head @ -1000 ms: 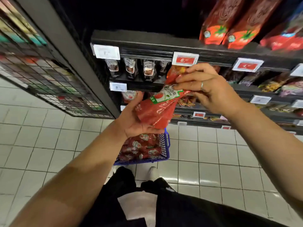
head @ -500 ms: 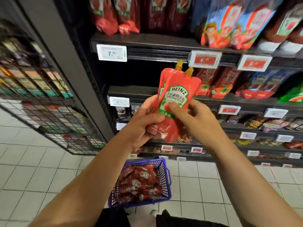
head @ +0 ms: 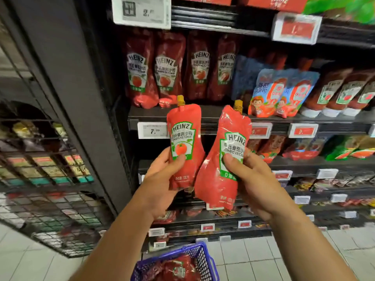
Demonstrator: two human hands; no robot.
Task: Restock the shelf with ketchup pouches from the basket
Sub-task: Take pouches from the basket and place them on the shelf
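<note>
While both arms are reaching up in front of the shelving, the left hand (head: 162, 185) is gripping one Heinz tomato ketchup pouch (head: 183, 147) upright, thumb pressing on the green label and fingers wrapping behind. Just to its right, the right hand (head: 251, 181) is holding a second Heinz ketchup pouch (head: 221, 165), which is tilting slightly rightward, thumb lying across its label. The two pouches are nearly touching at their lower edges. Above and beyond the hands, a row of matching Heinz pouches (head: 178, 69) is standing on the shelf (head: 213, 115), with a 7.99 price tag (head: 152, 130) sitting just left of the left-hand pouch. Below the forearms, a blue basket (head: 199, 255) is holding more red pouches.
</note>
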